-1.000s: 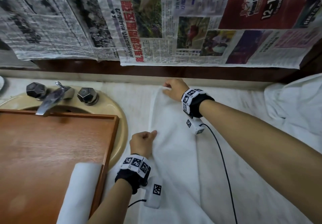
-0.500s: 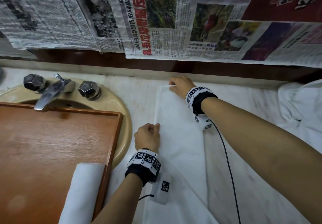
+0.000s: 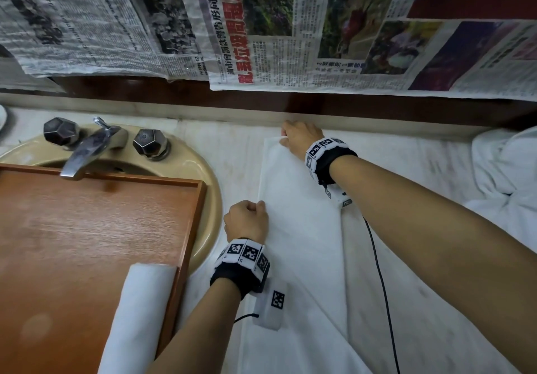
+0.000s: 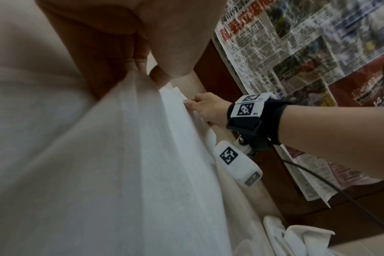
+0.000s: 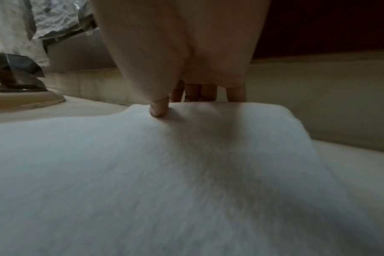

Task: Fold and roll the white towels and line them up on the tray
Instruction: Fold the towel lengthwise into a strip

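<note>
Nearest, a rolled white towel (image 3: 136,312) lies at the right end of the wooden tray (image 3: 87,228), which sits across the beige sink (image 3: 207,199). Wristbands on both arms carry black-and-white square code markers; no brand is legible.

The left hand (image 3: 247,222) is clenched on the left edge of the flat towel (image 3: 302,228) on the marble counter (image 3: 406,301); the left wrist view shows the cloth gathered between thumb and fingers (image 4: 140,60). Farther on, the right hand (image 3: 300,139) grasps the far corner, thumb on top and fingers (image 5: 208,91) curled over the far edge, near the backsplash.

Against the earlier frames, the folded strip lies flatter and straighter, its left edge crisp.

Farthest: faucet (image 3: 87,150), a heap of white towels (image 3: 505,170) at right, and newspaper sheets (image 3: 261,24) with red Chinese headlines; "23 Mei" is just readable.
</note>
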